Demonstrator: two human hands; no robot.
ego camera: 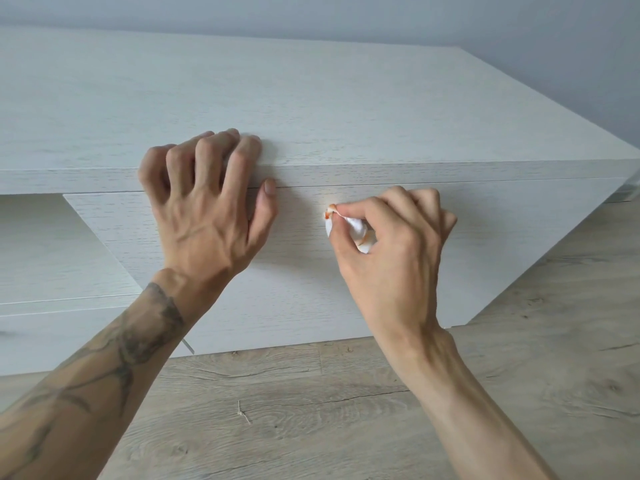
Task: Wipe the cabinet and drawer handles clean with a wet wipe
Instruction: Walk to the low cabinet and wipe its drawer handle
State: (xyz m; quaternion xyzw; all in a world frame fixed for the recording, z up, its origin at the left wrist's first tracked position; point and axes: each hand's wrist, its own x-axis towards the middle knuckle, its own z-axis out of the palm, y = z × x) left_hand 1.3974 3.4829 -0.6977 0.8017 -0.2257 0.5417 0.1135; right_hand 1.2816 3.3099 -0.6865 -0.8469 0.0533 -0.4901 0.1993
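A low white wood-grain cabinet (311,109) stands against a grey wall. Its drawer front (502,230) shows no handle. My left hand (204,209) rests on the cabinet's top front edge, fingers curled over the top surface and thumb lying against the drawer front. My right hand (388,247) pinches a crumpled white wet wipe (349,226) with orange stains and presses its tip against the upper part of the drawer front, just below the gap under the top board.
A lower white unit (45,258) sits at the left, set further back. Light wood-look floor (346,410) lies in front of the cabinet, with a small bit of debris (244,415) on it. A clear cabinet foot (188,346) shows under the drawer.
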